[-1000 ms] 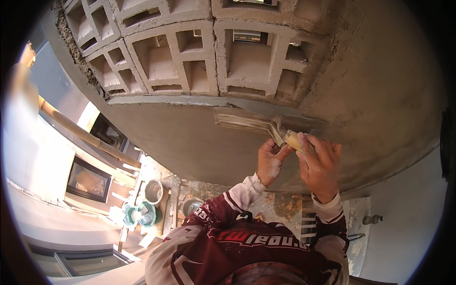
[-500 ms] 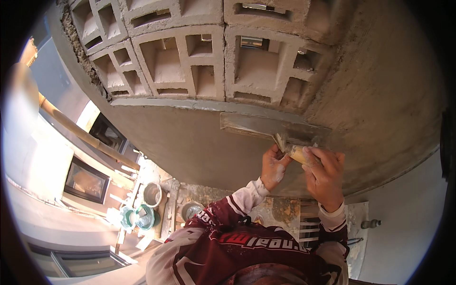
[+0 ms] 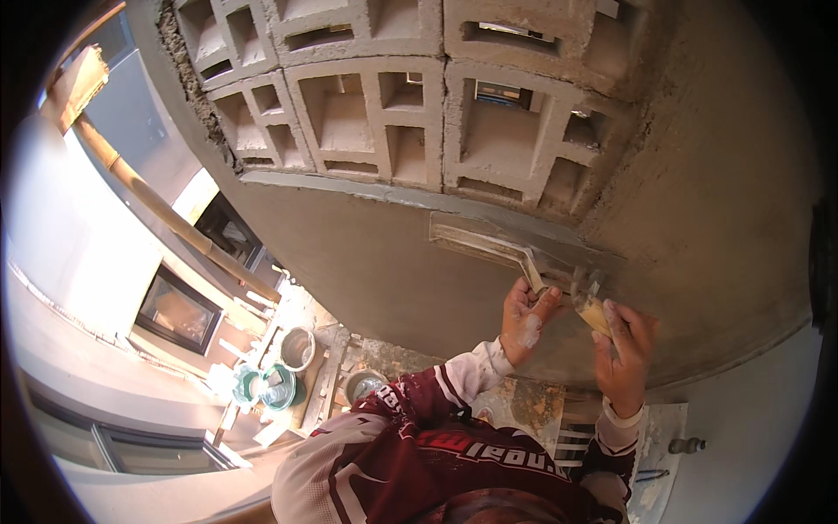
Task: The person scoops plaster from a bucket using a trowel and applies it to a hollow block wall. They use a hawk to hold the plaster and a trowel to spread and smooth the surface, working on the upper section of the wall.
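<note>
A long flat plastering trowel (image 3: 476, 234) lies with its blade against the grey wall, just below a light ledge under the pierced blocks. My left hand (image 3: 524, 327) is closed in a pinch at the lower end of the trowel's pale, bent bracket. To its right, my right hand (image 3: 624, 354) grips a yellow wooden handle (image 3: 595, 316) between thumb and fingers. The handle's upper end is grey and smeared, and I cannot tell whether it joins the trowel. White residue marks the back of my left hand.
Pierced concrete blocks (image 3: 502, 131) rise above the smooth plastered wall (image 3: 384, 279). Below left stand a grey bucket (image 3: 298, 348), a green bucket (image 3: 278, 389) and a round basin (image 3: 363, 385) beside planks. A bamboo pole (image 3: 166, 210) slants along the left. A pipe fitting (image 3: 687, 445) juts out at lower right.
The view has shifted, moving the scene rightward in the picture. The yellow handle has moved down and right with my right hand, widening its gap from my left hand. The blade stays against the wall.
</note>
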`<action>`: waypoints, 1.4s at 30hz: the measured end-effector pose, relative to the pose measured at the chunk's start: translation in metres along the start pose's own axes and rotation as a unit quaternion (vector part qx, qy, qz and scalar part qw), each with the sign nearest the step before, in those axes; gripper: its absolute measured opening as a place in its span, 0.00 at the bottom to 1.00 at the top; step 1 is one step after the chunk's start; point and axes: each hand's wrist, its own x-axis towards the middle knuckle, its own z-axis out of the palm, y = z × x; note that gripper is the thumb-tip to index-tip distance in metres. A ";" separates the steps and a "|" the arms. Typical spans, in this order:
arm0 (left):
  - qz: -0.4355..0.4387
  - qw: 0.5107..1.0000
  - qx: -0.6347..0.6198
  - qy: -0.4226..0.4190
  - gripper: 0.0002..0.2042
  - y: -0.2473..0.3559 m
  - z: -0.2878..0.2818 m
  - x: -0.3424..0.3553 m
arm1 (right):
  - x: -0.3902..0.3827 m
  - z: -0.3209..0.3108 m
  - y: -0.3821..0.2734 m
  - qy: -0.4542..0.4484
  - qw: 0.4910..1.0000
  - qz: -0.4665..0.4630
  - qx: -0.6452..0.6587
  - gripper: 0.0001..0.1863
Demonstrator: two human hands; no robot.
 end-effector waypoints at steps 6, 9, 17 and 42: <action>-0.020 0.997 0.004 0.074 0.14 0.018 -0.010 -0.015 | -0.020 0.007 0.020 0.070 0.995 0.053 0.047 0.23; -0.013 0.996 0.019 0.091 0.14 0.020 -0.060 -0.020 | -0.025 0.011 0.027 0.092 0.993 0.055 0.055 0.23; -0.033 0.992 0.055 0.107 0.13 0.067 -0.181 -0.062 | -0.041 0.037 0.018 0.112 0.977 0.131 0.124 0.23; 0.059 0.982 -0.046 0.176 0.20 0.111 -0.206 -0.130 | -0.081 0.197 -0.058 -0.114 0.909 0.103 0.388 0.24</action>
